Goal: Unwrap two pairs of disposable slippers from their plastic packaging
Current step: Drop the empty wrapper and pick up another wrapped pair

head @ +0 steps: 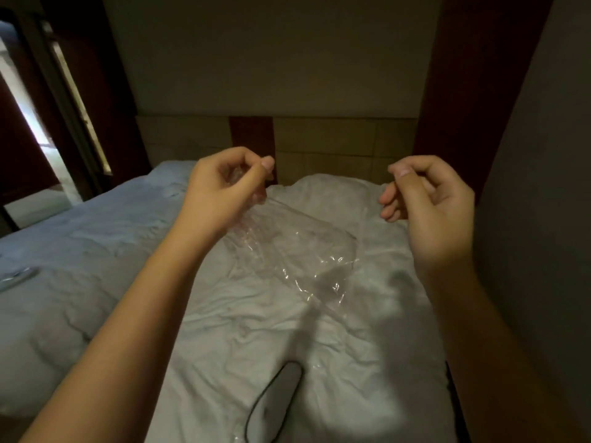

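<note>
My left hand [228,183] is raised over the bed and pinches the top of an empty clear plastic wrapper [300,260], which hangs down and trails over the white duvet. My right hand [425,199] hovers to the right of it, fingers loosely curled, thumb against the forefinger, nothing visible in it. A white disposable slipper with a dark edge [275,407] lies on the duvet near the bottom of the view, below the wrapper. Another bit of clear plastic [17,278] lies at the far left of the bed.
The bed [96,298] with its crumpled white duvet fills the lower view. A pillow [332,193] rests against the beige and red headboard [319,145]. A dark doorway [38,123] opens at the left; a grey wall [537,219] stands close on the right.
</note>
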A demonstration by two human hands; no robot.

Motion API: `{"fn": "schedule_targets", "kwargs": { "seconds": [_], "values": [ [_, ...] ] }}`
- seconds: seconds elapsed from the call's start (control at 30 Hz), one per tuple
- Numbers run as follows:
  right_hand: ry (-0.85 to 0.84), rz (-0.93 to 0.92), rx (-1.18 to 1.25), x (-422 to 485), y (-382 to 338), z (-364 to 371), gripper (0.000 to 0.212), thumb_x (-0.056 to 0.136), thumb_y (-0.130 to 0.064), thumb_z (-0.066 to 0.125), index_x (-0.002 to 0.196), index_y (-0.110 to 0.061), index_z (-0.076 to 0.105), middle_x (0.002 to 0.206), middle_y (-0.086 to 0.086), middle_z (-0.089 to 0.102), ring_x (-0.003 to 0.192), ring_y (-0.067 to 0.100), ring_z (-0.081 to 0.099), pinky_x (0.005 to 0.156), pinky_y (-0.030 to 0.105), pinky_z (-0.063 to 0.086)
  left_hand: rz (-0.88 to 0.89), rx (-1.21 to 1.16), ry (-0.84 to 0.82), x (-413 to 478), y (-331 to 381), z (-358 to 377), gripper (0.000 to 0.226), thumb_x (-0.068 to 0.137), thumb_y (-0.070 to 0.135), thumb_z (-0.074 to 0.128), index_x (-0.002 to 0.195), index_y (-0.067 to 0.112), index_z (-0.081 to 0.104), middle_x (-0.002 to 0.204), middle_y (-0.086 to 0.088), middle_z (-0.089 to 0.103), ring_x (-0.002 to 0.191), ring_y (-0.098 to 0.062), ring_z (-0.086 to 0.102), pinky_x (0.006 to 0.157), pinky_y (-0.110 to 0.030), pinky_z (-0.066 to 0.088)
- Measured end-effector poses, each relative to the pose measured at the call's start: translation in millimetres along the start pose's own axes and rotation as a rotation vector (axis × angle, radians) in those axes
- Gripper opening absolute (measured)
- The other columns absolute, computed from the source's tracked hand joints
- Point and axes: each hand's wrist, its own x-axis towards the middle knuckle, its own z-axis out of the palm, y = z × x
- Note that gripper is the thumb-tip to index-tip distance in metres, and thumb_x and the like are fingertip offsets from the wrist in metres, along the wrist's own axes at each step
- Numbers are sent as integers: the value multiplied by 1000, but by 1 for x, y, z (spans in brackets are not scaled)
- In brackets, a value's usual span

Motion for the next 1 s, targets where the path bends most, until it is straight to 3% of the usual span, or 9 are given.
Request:
{"fn": "schedule_targets", "kwargs": {
  "seconds": [0.1,0.23,0.37,0.63,0.73,0.87,1.0],
  "values": [
    [-30,8,12,-6,3,41,12,96,-14,52,91,-12,63,59,-7,64,53,8,56,52,19,46,-25,-3,17,-7,-20,-35,26,91,19,61,65,19,61,56,1,59,51,2,54,57,-8,42],
    [-87,29,-16,-14,22,76,13,95,-14,53,92,-6,63,60,-5,64,52,10,56,51,21,47,-99,-22,39,-17,-53,-62,24,91,20,61,67,19,62,53,10,60,52,3,57,56,-6,42],
    [-85,117,-92,-24,61,95,12,89,-24,54,81,-26,64,59,-8,66,50,7,59,50,18,46,-207,-67,13,-30,-102,-63,21,90,23,61,69,20,64,52,11,62,51,2,58,55,-8,44],
    [-78,416,-49,-62,183,107,10,87,-24,58,81,-26,66,60,-2,67,52,6,60,51,18,50,-457,-19,-138,-49,-228,-22,15,86,23,65,71,18,66,50,9,61,50,-8,58,61,-31,55],
    [-73,517,-109,-69,226,101,11,93,-13,58,85,-16,65,60,-1,66,51,9,59,52,19,51,-530,-20,-170,-51,-267,-3,15,84,25,64,74,14,66,53,9,61,51,-9,59,62,-29,54],
    [-46,633,-193,-83,278,94,13,93,-13,58,83,-19,65,62,-2,67,53,9,62,53,18,52,-640,0,-205,-67,-319,20,12,84,24,63,73,19,67,53,4,62,52,-11,60,60,-27,51],
    [-5,756,-256,-113,320,88,15,93,-15,58,81,-21,65,61,-5,67,54,8,62,54,20,52,-743,7,-289,-94,-364,38,12,84,22,62,73,22,67,51,5,62,49,-8,58,51,-16,45]
  ]
}}
